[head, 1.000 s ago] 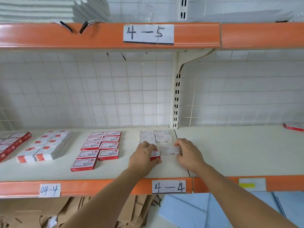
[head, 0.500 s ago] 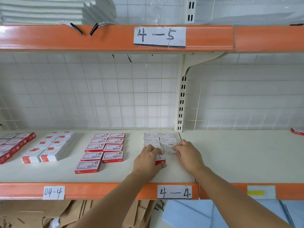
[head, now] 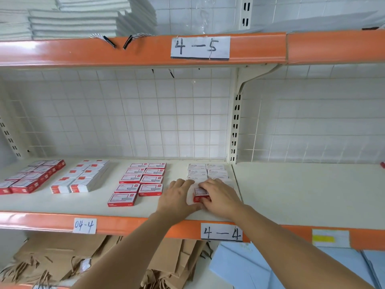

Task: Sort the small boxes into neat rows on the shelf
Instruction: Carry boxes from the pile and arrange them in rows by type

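Along the bottom of the frame, brown paper bags (head: 62, 261) at lower left and pale blue sheets (head: 239, 268) at lower right, both partly hidden behind two bare forearms and cut off by the lower edge. Above them, the orange front lip of the shelf (head: 129, 226), carrying handwritten labels "04-4" (head: 84, 225) and "4-4" (head: 221, 232), the second partly covered by the right forearm. Just past the lip, at centre frame, the left hand (head: 177, 198) and right hand (head: 220, 198) meeting around a red and white box (head: 199, 193); left fingers laid against its left side, right fingers curled over its top and right edge, so most of the box hidden and only its near face and part of the lid visible. Hard to tell whether the left hand truly grips or only presses; the right plainly holds. Behind the fingers, a block of white boxes (head: 207, 171) in two columns, printing too small to read with certainty, nearest ones covered by the fingertips. To the left on the same shelf, a group of red boxes (head: 143, 178) in two columns with one box alone nearest the lip, then a grey-sided stack (head: 83, 177), then more red boxes (head: 31, 178) cut off by the left edge. At far right, a sliver of something red (head: 383, 164), too cropped to identify. Upper frame, the label "4-5" (head: 200, 47) and folded white sheets (head: 73, 17) above.
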`<state>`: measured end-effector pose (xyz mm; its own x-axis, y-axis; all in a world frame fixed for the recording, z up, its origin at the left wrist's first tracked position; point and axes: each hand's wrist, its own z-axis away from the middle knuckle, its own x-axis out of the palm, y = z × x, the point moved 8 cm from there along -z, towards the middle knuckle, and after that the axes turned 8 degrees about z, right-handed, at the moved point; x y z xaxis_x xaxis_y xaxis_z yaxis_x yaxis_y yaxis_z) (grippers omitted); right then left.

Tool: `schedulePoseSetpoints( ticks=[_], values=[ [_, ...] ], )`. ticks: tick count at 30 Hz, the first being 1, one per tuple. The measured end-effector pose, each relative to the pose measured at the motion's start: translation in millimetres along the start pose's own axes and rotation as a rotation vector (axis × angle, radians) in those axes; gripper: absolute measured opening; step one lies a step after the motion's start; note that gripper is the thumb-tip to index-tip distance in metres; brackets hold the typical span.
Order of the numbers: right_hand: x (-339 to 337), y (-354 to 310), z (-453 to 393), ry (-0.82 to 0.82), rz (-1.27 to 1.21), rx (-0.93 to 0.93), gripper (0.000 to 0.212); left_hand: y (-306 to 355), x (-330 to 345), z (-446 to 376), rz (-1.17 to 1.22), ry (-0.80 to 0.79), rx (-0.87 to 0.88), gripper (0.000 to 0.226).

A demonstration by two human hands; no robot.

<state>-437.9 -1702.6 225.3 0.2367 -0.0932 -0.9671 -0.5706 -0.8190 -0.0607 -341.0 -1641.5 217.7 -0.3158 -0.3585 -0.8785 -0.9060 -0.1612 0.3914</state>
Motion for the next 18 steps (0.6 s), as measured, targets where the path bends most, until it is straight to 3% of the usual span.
schedulePoseSetpoints(
  ticks=[7,18],
  values=[
    [-10,-34,-12,0.010,0.015,-0.032,0.044,-34,-39,38,-0.138,0.052,-0.116,0.064],
    [-13,-163,-21,0.050,-0.071,-0.196,0.041,-124,-107,132,-0.230,0.068,-0.350,0.062]
  ],
)
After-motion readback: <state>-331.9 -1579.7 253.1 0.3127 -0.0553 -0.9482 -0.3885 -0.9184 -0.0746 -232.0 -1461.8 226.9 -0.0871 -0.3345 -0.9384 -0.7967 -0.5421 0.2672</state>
